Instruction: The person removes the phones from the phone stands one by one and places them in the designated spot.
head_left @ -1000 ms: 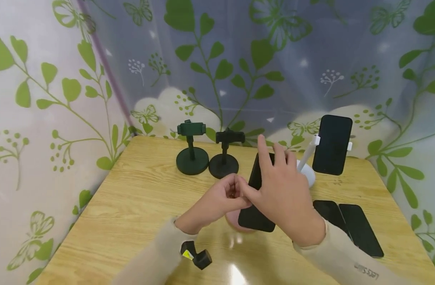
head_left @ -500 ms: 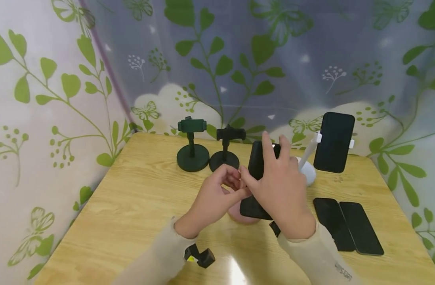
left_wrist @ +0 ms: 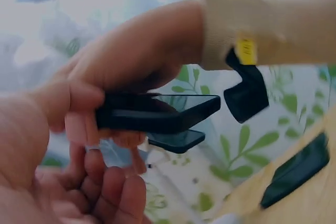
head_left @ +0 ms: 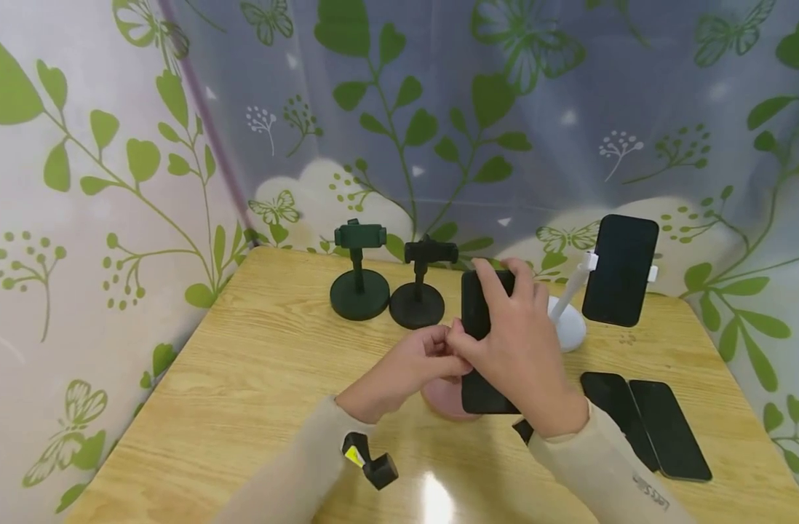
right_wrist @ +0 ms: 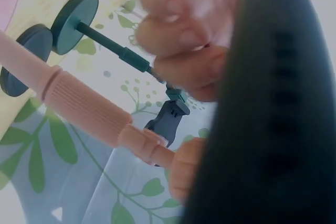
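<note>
We locate the black phone (head_left: 485,393) just off the head view's centre, toward 4 o'clock. The right hand (head_left: 524,346) grips it, masking its 3 o'clock edge. At its 9 o'clock edge, the left hand (head_left: 412,371) has curled fingers; we cannot tell whether these grip anything. The pink stand (right_wrist: 86,106) shows its base at 7 o'clock; its head is hidden. Outward, we find the black stand (head_left: 417,302) and green stand (head_left: 359,291) at 10 o'clock, the phone-bearing white stand (head_left: 570,324) at 2, and two flat phones (head_left: 671,429) at 4, one partly covered by the sleeve (head_left: 609,466).
</note>
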The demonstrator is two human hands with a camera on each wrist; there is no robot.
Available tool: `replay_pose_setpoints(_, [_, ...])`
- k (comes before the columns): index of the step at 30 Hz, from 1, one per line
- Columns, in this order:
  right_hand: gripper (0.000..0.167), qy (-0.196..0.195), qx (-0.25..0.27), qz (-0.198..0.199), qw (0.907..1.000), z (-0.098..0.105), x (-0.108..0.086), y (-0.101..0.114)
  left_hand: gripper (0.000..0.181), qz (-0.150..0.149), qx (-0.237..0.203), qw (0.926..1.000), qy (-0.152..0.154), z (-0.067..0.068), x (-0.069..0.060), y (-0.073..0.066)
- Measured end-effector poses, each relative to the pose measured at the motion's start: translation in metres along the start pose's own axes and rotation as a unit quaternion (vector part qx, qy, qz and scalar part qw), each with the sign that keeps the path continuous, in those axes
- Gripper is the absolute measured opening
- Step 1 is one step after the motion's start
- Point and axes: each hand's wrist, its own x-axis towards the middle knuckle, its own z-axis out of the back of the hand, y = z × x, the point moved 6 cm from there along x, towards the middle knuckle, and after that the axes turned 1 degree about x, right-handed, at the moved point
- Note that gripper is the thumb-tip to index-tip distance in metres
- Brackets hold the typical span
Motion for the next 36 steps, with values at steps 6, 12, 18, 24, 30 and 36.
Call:
replay_pose_setpoints(6, [0.072, 0.002, 0.02, 0.012, 0.9997, 0.0, -0.002, -0.003, 0.036, 0.007, -0.087, 0.9913, 0.099, -0.009, 0.011, 0.009])
replay_pose_setpoints(12, [0.069, 0.012, 0.04, 0.02, 0.9989, -0.001, -0.004, -0.003, 0.037, -0.006, -0.088, 0.9888, 0.12, -0.01, 0.009, 0.01])
replay_pose_setpoints(18, [0.064, 0.054, 0.106, -0.005, 0.9928, 0.004, -0.002, -0.009, 0.018, -0.02, -0.087, 0.9874, 0.131, -0.009, 0.008, 0.006])
replay_pose_setpoints(24, [0.068, 0.108, 0.191, -0.044, 0.9746, 0.012, 0.0, -0.01, 0.036, -0.058, -0.073, 0.9848, 0.146, -0.004, 0.012, 0.003])
replay_pose_setpoints(30, [0.074, 0.091, 0.171, -0.013, 0.9809, 0.013, -0.002, -0.006, 0.021, -0.057, -0.022, 0.9938, 0.093, -0.003, 0.013, 0.001])
replay_pose_setpoints(36, [0.075, 0.061, 0.153, 0.006, 0.9864, 0.013, -0.006, -0.006, 0.026, -0.044, 0.034, 0.998, 0.032, -0.003, 0.008, -0.001])
